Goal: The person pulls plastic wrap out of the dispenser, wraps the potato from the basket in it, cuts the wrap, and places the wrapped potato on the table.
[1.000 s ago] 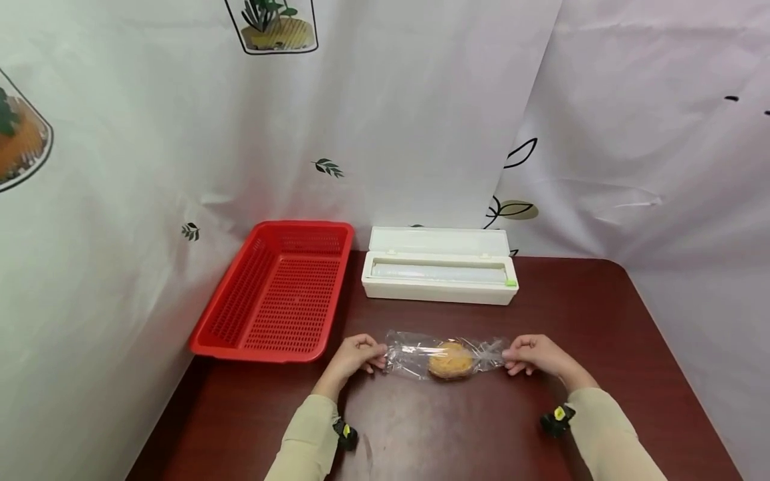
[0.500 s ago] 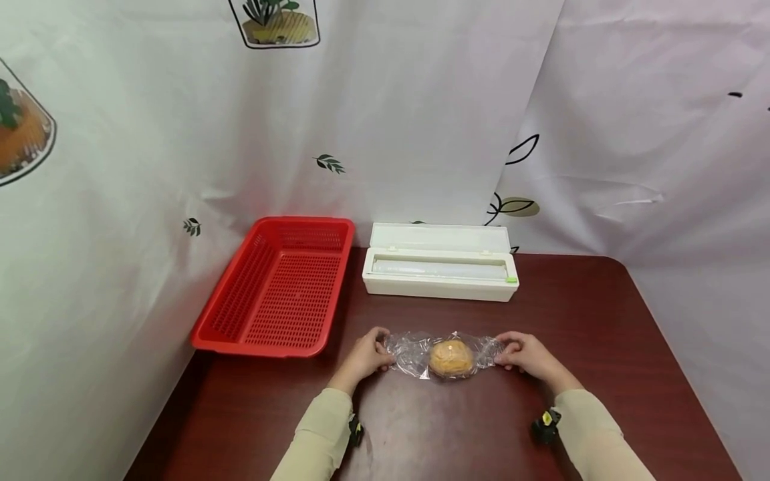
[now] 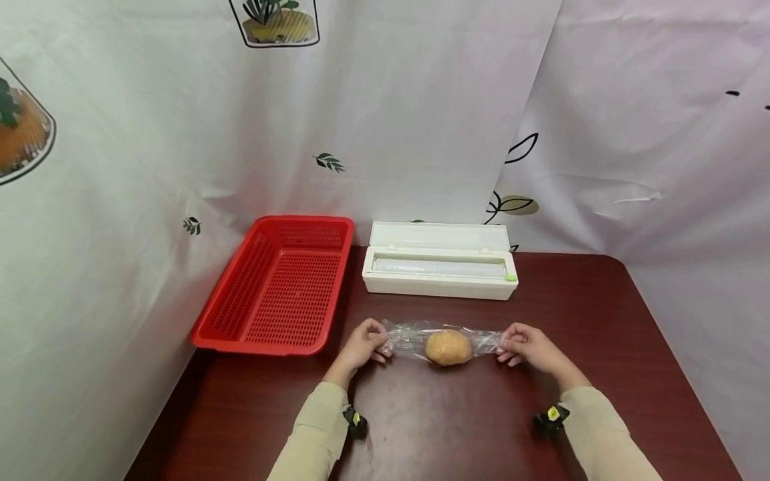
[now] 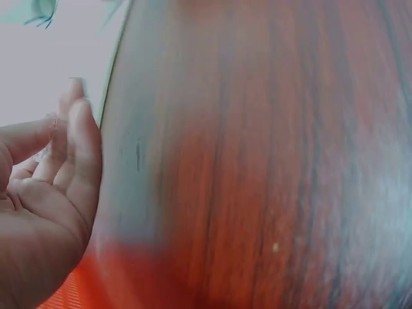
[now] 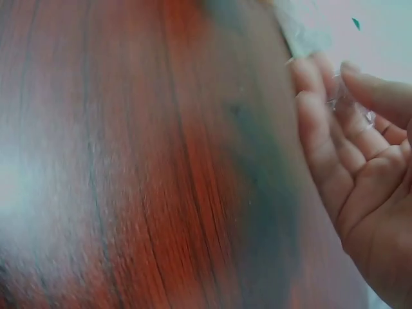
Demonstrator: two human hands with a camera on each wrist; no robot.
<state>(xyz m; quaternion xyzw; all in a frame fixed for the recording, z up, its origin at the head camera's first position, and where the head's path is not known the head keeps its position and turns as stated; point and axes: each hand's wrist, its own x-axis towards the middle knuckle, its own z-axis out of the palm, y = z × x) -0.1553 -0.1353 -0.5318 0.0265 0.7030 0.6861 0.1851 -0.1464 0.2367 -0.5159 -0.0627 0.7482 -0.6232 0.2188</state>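
A round golden bun is wrapped in clear cling film, which stretches out to both sides of it. My left hand pinches the film's left end between thumb and fingers. At the opposite end, my right hand pinches the twisted film. The film is drawn out between the two hands, with the bun nearer the right one. In the left wrist view, a scrap of film shows at the left thumb. Crumpled film also shows between the right thumb and fingers in the right wrist view.
A red perforated plastic basket stands on the dark wooden table at the left. Behind the bun is a white cling film dispenser, its lid raised and a roll inside. Patterned white sheeting hangs behind the table.
My hands came closer together, then drew apart again, pulling the film straight. The bun has turned over, from a rough face to a smooth one, and sits slightly farther from me.
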